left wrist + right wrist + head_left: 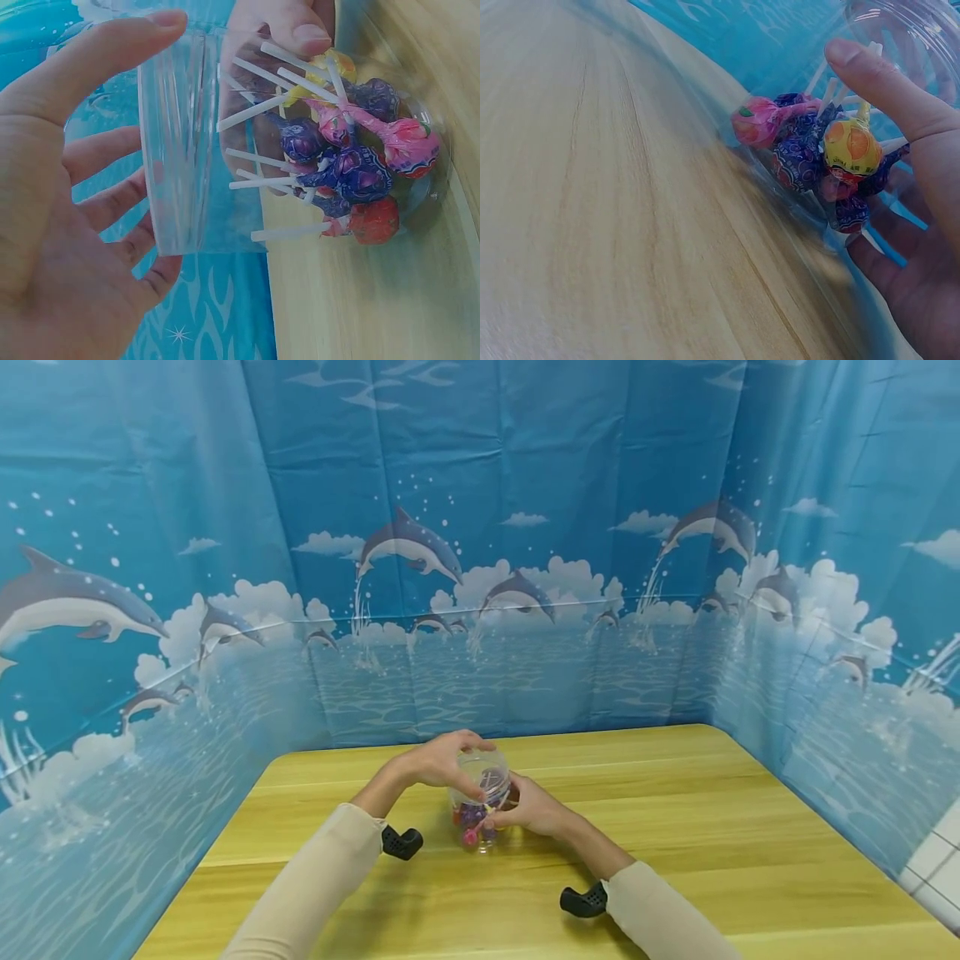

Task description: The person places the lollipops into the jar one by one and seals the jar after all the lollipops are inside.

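Observation:
A clear plastic jar [251, 202] of wrapped lollipops [356, 172] is between my two hands at the middle of the table. The lollipops have purple, pink, red and yellow wrappers and white sticks. My left hand [441, 762] grips the jar's clear lid [176, 150] from above, thumb on one side and fingers on the other. Around the jar's side, my right hand [536, 807] holds it, its thumb across the wall near a yellow lollipop [852, 146]. In the right wrist view, the jar partly covers the right fingers.
The wood-grain table [675, 827] extends around the jar on all sides. Behind it and along both sides hangs a blue curtain [525, 677] printed with dolphins. A black device [402, 843] is at the left wrist and another black device [584, 901] at the right.

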Tool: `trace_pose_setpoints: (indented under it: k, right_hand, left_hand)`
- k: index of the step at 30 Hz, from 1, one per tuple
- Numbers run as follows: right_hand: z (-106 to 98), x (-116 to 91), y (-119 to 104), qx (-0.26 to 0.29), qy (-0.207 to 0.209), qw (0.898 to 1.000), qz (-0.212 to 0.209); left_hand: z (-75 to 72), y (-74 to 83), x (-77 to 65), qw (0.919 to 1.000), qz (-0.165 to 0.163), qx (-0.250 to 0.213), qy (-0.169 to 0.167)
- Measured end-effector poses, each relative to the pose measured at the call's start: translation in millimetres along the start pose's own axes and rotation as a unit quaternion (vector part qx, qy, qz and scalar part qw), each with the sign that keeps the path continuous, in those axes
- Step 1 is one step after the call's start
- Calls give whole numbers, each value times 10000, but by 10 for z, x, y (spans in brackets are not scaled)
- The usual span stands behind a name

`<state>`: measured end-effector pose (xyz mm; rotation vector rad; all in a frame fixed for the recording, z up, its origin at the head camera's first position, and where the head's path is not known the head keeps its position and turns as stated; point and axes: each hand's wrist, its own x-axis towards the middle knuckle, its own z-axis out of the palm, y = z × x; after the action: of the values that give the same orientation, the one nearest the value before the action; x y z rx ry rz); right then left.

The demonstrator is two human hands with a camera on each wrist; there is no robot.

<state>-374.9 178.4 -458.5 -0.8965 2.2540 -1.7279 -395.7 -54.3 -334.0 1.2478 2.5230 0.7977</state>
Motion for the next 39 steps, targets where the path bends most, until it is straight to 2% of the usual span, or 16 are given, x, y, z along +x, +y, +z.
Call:
trace_pose_setpoints:
  k: [7, 13, 21, 29, 31, 36, 39]
  right_hand:
    - [3, -19, -5, -25, -44, 10000, -41]
    - [7, -8, -58, -90, -96, 9999, 29]
    - [-3, 3, -109, -223, -245, 9994, 18]
    - [18, 68, -74, 34, -607, 9971, -465]
    - [19, 72, -81, -79, -567, 9973, -467]
    - [23, 31, -134, -497, -258, 9984, -97]
    - [36, 7, -154, -576, -183, 9982, -28]
  left_hand:
    - [14, 35, 40, 9996, 22, 176, -220]
    - [-25, 116, 40, 9981, -163, 483, -353]
    - [-19, 135, 66, 9954, -320, 765, -482]
    - [-24, 181, 60, 9948, -373, 776, -536]
    - [-29, 197, 61, 9945, -386, 820, -525]
    - [-14, 253, 71, 9921, -467, 1049, -513]
    - [3, 292, 63, 9916, -493, 1084, -497]
